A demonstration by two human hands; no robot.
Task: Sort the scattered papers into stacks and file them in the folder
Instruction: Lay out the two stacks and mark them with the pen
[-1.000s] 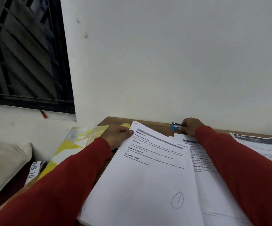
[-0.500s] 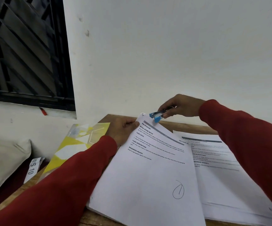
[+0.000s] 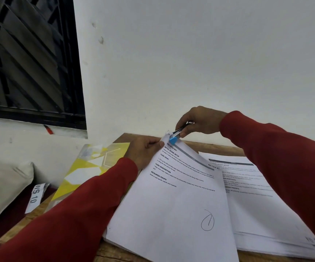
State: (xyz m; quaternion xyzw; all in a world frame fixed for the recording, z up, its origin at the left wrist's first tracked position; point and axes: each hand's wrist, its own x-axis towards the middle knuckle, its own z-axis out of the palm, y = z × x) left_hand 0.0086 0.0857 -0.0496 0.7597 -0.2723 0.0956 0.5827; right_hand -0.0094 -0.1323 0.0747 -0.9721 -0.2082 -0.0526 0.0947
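A stack of printed white papers (image 3: 173, 201) lies on the wooden table (image 3: 103, 252), its top left corner lifted. My left hand (image 3: 143, 150) pinches that corner's left edge. My right hand (image 3: 198, 121) grips a small blue stapler (image 3: 173, 138), whose jaws sit over the corner of the stack. A second stack of printed papers (image 3: 247, 188) lies flat to the right, partly under my right sleeve. A yellow and white folder (image 3: 88, 171) lies at the table's left edge, partly under my left arm.
The table butts against a white wall (image 3: 190, 63). A dark barred window (image 3: 26, 59) is at upper left. Left of the table lie a beige cushion (image 3: 1, 190) and a white strip marked "WS 10" (image 3: 34, 196) on a dark red surface.
My right hand picked the stapler up from the back of the table and brought it left onto the stack's corner. My left hand raised that corner.
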